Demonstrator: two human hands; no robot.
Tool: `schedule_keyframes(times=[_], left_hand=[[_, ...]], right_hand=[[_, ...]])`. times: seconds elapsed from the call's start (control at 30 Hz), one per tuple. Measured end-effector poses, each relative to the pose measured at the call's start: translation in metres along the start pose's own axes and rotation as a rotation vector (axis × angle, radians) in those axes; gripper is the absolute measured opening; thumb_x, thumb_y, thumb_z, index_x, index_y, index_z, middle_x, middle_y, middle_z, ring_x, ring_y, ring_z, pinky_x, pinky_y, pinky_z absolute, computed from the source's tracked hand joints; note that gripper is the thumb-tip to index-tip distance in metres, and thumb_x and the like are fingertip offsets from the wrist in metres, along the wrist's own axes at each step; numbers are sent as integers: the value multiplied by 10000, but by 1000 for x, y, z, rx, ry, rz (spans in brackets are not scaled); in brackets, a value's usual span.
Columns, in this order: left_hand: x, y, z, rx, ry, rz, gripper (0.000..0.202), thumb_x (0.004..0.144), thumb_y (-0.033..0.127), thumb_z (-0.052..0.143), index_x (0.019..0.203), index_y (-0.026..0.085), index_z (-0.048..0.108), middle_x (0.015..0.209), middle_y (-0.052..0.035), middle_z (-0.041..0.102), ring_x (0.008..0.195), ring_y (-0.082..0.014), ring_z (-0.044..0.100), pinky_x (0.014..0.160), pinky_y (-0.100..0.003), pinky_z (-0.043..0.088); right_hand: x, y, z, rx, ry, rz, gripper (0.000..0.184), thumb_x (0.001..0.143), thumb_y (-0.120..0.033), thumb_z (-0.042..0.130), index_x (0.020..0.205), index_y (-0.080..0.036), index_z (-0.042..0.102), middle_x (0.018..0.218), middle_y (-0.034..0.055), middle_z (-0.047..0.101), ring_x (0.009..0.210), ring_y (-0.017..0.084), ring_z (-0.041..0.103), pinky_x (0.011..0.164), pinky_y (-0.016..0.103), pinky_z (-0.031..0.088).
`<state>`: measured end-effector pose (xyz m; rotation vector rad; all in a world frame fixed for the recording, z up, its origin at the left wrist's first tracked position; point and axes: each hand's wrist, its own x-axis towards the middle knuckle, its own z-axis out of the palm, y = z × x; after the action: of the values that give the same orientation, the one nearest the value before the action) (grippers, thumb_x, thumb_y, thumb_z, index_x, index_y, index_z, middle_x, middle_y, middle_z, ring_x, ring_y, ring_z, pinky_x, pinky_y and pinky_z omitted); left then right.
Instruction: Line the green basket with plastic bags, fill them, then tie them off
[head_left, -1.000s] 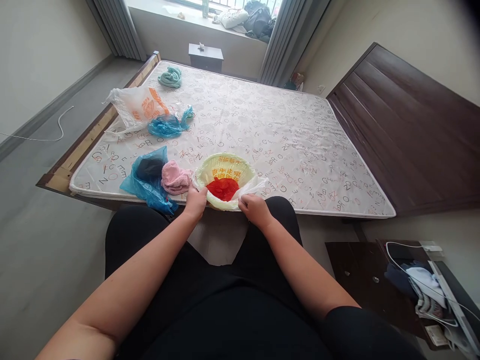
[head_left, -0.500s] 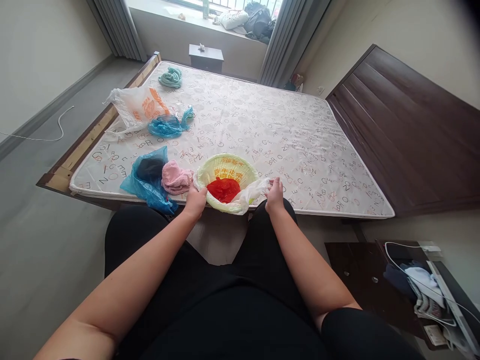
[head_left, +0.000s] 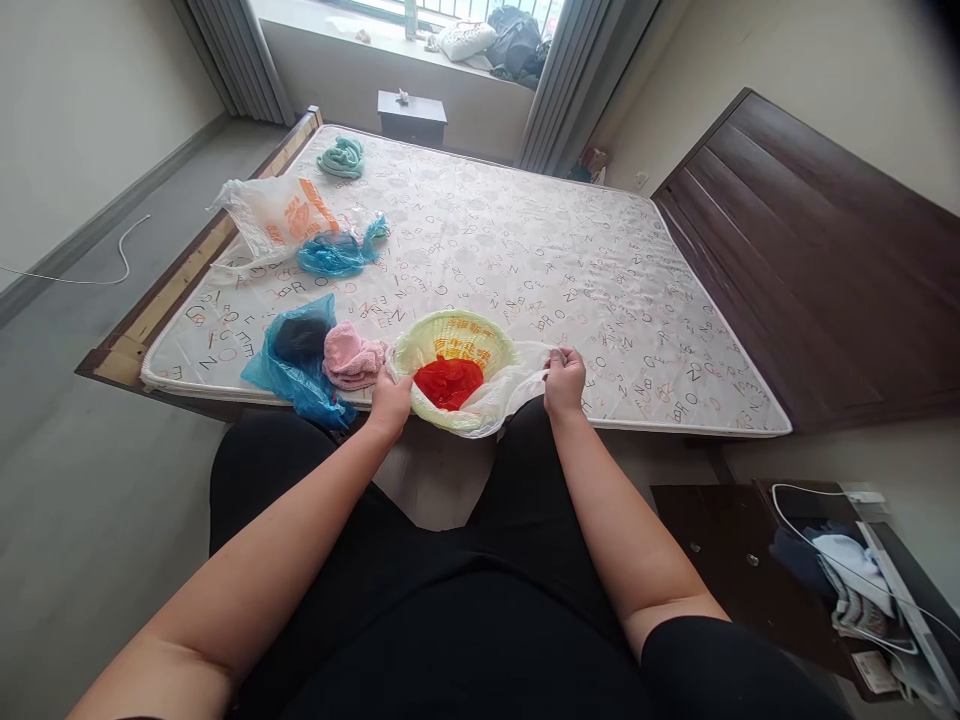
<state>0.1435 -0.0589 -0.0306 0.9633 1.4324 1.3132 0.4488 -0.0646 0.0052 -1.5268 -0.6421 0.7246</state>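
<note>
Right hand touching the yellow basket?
Apart. The head view shows the right hand gripping the plastic bag, clear of the basket's rim, with bag stretched across the gap.

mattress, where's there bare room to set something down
The biggest bare patch is the mattress right of the yellow basket and the right hand. A narrower strip runs between the far blue bag and the pink towel. It's crowded at the near edge, where the towel and near blue bag crowd the basket.

Left hand (head_left: 390,405) low, knuckles (head_left: 391,392) up, right hand (head_left: 564,382) higher — fingers (head_left: 562,364) curled (both wrists (head_left: 559,418) bent), forearms (head_left: 622,520) bare
</note>
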Motion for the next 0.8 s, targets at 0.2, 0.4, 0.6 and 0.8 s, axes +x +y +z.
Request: schedule_keyframes(times=[0.2,0.4,0.6,0.8], left_hand=[[1,-1,1,38,-6,-4,483,790,163,609,1272,166,641,1262,-118,734,1152,-263,707,1029,-377,573],[0,-7,6,67,-43,-50,467,801,147,574,1265,161,630,1247,-113,736,1112,-246,712,992,-354,582],[1,-2,5,160,-117,-26,493,803,158,602,1295,181,629,1225,-81,750,1106,-231,710,991,-339,573],[-2,6,3,290,-159,9,386,804,193,636,1189,179,660,1116,-80,761,1019,-254,704,1006,-399,557]], right_hand=[[-5,-18,-6,-93,78,-127,201,973,-438,528,976,-242,483,780,-17,563,653,136,573,634,266,512],[-17,-47,-10,-274,-43,-256,286,991,-489,427,1115,-243,503,990,59,642,912,214,685,776,349,573],[-14,-68,-23,-682,-93,-308,441,1018,-530,387,1203,-199,614,1243,151,675,1211,293,612,1053,460,480],[-21,-104,-28,-974,-208,-397,493,1003,-554,516,1247,-168,702,1309,181,692,1172,324,647,998,453,493]])
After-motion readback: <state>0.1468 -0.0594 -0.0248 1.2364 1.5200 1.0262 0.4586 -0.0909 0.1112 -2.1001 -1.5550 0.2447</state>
